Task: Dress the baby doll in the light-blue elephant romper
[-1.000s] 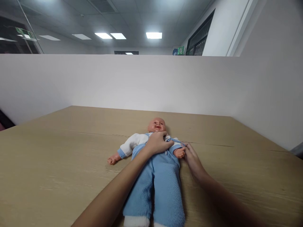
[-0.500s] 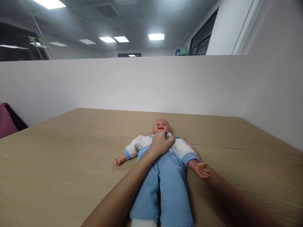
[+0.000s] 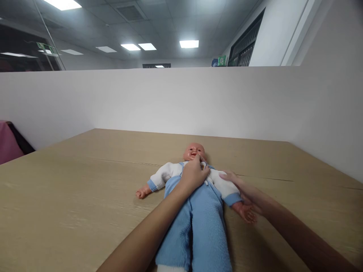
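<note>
A baby doll in blue fleece overalls and a white top lies on its back on the wooden table, head pointing away from me. My left hand rests on the doll's chest just under its chin, fingers curled and pinching the clothing at the collar. My right hand lies over the doll's outstretched arm at the white sleeve and blue cuff, fingers extended along it; the doll's small hand sticks out beneath my wrist.
A white partition wall runs along the table's far side and turns down the right side. A pink object shows past the table's left edge. Bare tabletop lies left of the doll.
My right hand came out from under the doll's arm and now lies on top of the sleeve. My left hand stayed on the chest.
</note>
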### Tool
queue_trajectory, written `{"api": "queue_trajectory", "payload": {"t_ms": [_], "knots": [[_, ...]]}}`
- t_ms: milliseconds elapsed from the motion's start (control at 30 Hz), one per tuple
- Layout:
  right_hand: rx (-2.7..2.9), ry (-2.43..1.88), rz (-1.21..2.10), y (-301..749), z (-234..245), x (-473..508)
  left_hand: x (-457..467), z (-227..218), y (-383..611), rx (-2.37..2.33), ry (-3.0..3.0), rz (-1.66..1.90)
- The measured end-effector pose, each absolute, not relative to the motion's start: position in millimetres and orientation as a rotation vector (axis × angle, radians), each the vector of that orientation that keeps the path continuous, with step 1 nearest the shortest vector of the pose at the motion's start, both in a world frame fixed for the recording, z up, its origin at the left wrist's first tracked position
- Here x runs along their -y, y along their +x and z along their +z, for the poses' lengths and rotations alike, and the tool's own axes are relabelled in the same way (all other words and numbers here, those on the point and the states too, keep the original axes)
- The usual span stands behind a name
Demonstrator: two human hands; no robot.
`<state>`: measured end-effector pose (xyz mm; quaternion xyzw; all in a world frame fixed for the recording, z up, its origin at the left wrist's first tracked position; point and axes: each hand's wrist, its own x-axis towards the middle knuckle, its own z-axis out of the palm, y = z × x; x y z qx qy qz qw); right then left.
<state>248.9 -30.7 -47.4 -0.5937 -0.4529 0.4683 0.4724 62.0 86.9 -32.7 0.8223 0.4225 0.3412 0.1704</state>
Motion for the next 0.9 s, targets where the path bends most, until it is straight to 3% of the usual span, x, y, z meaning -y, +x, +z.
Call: {"api": "queue_trajectory", "payload": {"t_ms": [133,500,767,833,900], "knots": [[1.162,-1.611,1.173,273,-47,68,-87,-37,63,-1.196,2.423,0.927],[1.542,-1.791,0.44,317,-78,88,-81,-30,62,-1.221,2.514,0.855],[1.824,-1.645,-0.309,301,-70,95,-64,-7,44,-1.25,2.781,1.139],[1.849,-1.579,-0.256,280,-62,100,-64,-7,27,-1.25,2.704,1.171],[1.853,-1.555,0.017,256,-55,105,-65,-14,4,-1.19,2.604,1.182]]}}
